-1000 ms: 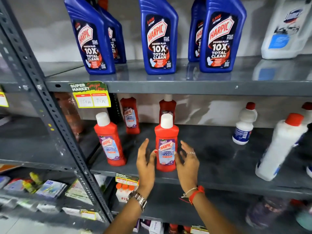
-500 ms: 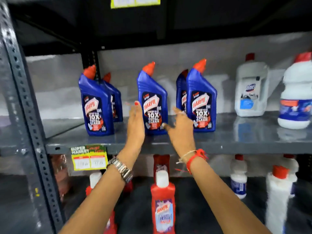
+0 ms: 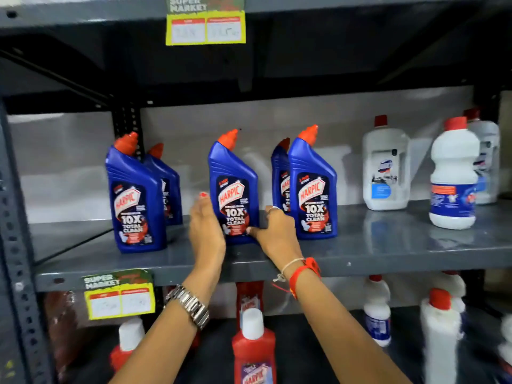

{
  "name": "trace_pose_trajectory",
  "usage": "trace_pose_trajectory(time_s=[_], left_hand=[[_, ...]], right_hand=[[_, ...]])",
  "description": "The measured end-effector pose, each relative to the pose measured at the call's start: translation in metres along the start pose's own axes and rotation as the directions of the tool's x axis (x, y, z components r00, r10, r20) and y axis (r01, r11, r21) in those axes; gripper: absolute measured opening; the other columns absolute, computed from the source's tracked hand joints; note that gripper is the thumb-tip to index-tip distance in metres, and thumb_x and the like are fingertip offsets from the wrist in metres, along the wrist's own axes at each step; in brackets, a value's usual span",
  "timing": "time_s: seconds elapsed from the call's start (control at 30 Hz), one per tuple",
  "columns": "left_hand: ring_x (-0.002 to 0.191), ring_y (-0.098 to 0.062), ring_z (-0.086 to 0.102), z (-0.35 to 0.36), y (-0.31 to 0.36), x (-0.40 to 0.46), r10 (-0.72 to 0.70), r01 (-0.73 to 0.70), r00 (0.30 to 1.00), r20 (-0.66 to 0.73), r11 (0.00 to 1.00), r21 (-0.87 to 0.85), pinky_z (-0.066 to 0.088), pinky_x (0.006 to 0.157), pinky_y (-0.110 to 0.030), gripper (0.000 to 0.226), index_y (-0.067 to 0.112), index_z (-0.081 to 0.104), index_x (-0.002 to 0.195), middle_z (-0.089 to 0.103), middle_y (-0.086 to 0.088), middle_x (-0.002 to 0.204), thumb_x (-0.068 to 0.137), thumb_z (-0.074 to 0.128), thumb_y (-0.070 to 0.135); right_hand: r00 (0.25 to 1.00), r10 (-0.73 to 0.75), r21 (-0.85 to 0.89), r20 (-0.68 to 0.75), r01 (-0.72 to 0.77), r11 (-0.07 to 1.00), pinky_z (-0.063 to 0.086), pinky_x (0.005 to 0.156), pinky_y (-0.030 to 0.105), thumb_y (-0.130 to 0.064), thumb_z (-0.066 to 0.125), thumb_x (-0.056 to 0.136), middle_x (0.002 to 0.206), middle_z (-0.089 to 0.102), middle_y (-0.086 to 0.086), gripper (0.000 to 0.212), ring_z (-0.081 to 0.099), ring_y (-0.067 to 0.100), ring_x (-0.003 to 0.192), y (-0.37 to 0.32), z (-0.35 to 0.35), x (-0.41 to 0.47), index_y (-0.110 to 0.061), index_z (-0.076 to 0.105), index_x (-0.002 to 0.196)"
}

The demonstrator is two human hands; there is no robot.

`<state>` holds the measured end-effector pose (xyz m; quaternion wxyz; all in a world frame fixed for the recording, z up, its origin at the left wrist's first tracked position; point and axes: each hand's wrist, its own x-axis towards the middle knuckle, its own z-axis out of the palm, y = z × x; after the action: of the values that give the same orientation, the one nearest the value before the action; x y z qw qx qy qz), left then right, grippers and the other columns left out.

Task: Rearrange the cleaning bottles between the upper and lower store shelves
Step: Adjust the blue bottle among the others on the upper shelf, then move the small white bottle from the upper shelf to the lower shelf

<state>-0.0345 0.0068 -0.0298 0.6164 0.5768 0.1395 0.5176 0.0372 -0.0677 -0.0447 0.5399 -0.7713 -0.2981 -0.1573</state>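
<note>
On the upper shelf point(image 3: 393, 246) stand several blue Harpic bottles with orange caps. The middle blue bottle point(image 3: 234, 187) is upright on the shelf, clasped between both hands. My left hand point(image 3: 206, 227) presses its palm against the bottle's left side. My right hand point(image 3: 275, 235) wraps the bottle's lower right side, thumb across the front of the label. More blue bottles stand to the left point(image 3: 135, 200) and right point(image 3: 313, 189), each with another behind it. On the lower shelf, a red Harpic bottle point(image 3: 253, 351) with a white cap stands below my arms.
White bottles with red caps point(image 3: 385, 167) point(image 3: 453, 178) fill the upper shelf's right side, and more white bottles point(image 3: 440, 336) stand below. Another red bottle point(image 3: 126, 346) is at lower left. A yellow price tag point(image 3: 119, 296) hangs on the shelf edge. The perforated upright point(image 3: 15, 245) borders the left.
Both hands left the red bottle on the lower shelf, rose to the upper shelf and closed around the middle blue bottle. The view tilted upward.
</note>
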Motion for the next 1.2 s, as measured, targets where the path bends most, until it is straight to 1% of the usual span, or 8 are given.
trace_pose_trajectory(time_s=[0.1, 0.2, 0.33, 0.5, 0.63, 0.7, 0.87, 1.2], left_hand=[[0.097, -0.008, 0.053, 0.007, 0.005, -0.022, 0.161, -0.162, 0.985, -0.057, 0.987, -0.016, 0.043, 0.077, -0.004, 0.043, 0.013, 0.040, 0.131, 0.052, 0.002, 0.120, 0.095, 0.032, 0.034], [0.120, -0.019, 0.050, 0.031, 0.003, -0.037, 0.225, -0.230, 0.972, -0.064, 0.968, -0.096, 0.043, 0.103, -0.030, 0.042, 0.014, 0.042, 0.130, 0.051, -0.008, 0.135, 0.093, 0.036, 0.032], [0.114, 0.000, 0.046, 0.079, 0.003, -0.067, 0.271, -0.269, 0.963, -0.005, 0.951, -0.153, 0.033, 0.085, 0.006, 0.038, 0.009, 0.043, 0.131, 0.047, 0.000, 0.135, 0.095, 0.036, 0.019], [0.122, -0.015, 0.048, 0.151, -0.006, -0.097, 0.131, -0.072, 0.969, 0.209, 0.961, -0.267, 0.035, 0.111, -0.034, 0.034, 0.011, 0.049, 0.125, 0.052, -0.005, 0.133, 0.093, 0.041, 0.020], [0.098, -0.018, 0.057, 0.214, -0.006, -0.125, -0.104, 0.268, 0.903, 0.416, 0.894, -0.358, 0.044, 0.088, -0.025, 0.020, 0.013, 0.054, 0.101, 0.060, -0.006, 0.100, 0.094, 0.038, 0.021], [0.085, -0.014, 0.054, 0.252, -0.013, -0.138, -0.186, 0.362, 0.851, 0.491, 0.886, -0.291, 0.042, 0.077, -0.022, 0.015, 0.017, 0.055, 0.088, 0.058, -0.003, 0.088, 0.093, 0.040, 0.019], [0.102, -0.019, 0.051, 0.325, -0.019, -0.148, -0.248, 0.284, 0.794, 0.555, 0.959, 0.022, 0.039, 0.086, -0.028, 0.054, 0.005, 0.043, 0.128, 0.054, -0.009, 0.121, 0.080, 0.063, 0.019], [0.106, -0.023, 0.056, 0.363, -0.029, -0.165, -0.038, 0.002, 0.887, 0.459, 0.997, 0.078, 0.047, 0.096, -0.036, 0.057, 0.008, 0.045, 0.124, 0.059, -0.012, 0.122, 0.074, 0.070, 0.012]], right_hand=[[0.998, 0.001, 0.081, -0.064, 0.004, 0.997, 0.050, 0.091, 0.034, -0.011, 0.072, 0.074, 0.109, 0.064, 0.018, 0.044, 0.061, 0.030, 0.101, 0.010, -0.024, -0.012, -0.002, 0.055, 0.113], [0.987, 0.012, 0.180, -0.158, 0.017, 0.984, 0.050, 0.080, 0.017, -0.002, 0.069, 0.073, 0.097, 0.063, 0.008, 0.039, 0.060, 0.015, 0.084, 0.025, -0.061, -0.023, -0.005, 0.058, 0.110], [0.956, 0.050, 0.226, -0.289, 0.017, 0.974, 0.049, 0.062, 0.002, 0.005, 0.067, 0.072, 0.087, 0.064, 0.007, 0.029, 0.060, 0.014, 0.073, 0.061, -0.127, -0.026, -0.006, 0.061, 0.098], [0.842, 0.079, 0.147, -0.534, 0.001, 0.989, 0.052, 0.074, 0.015, 0.005, 0.067, 0.069, 0.090, 0.069, 0.014, 0.025, 0.063, 0.020, 0.076, 0.112, -0.216, -0.019, -0.009, 0.062, 0.089], [0.727, 0.009, -0.012, -0.686, -0.023, 1.000, 0.050, 0.082, 0.027, 0.002, 0.067, 0.067, 0.096, 0.069, 0.015, 0.030, 0.066, 0.025, 0.086, 0.142, -0.275, -0.009, -0.007, 0.064, 0.096], [0.778, 0.050, -0.028, -0.626, -0.086, 0.996, 0.044, 0.084, 0.023, -0.001, 0.071, 0.067, 0.105, 0.067, 0.019, 0.037, 0.064, 0.025, 0.094, 0.162, -0.302, 0.004, -0.006, 0.060, 0.103], [0.951, 0.244, 0.063, -0.188, -0.236, 0.970, 0.033, 0.108, 0.035, -0.004, 0.080, 0.062, 0.136, 0.045, 0.020, 0.085, 0.044, 0.031, 0.127, 0.185, -0.329, 0.045, 0.000, 0.032, 0.133], [0.982, 0.188, 0.208, 0.025, -0.189, 0.960, 0.050, 0.095, 0.036, -0.013, 0.084, 0.056, 0.113, 0.065, 0.010, 0.070, 0.062, 0.023, 0.100, 0.205, -0.335, 0.054, -0.010, 0.050, 0.117]])
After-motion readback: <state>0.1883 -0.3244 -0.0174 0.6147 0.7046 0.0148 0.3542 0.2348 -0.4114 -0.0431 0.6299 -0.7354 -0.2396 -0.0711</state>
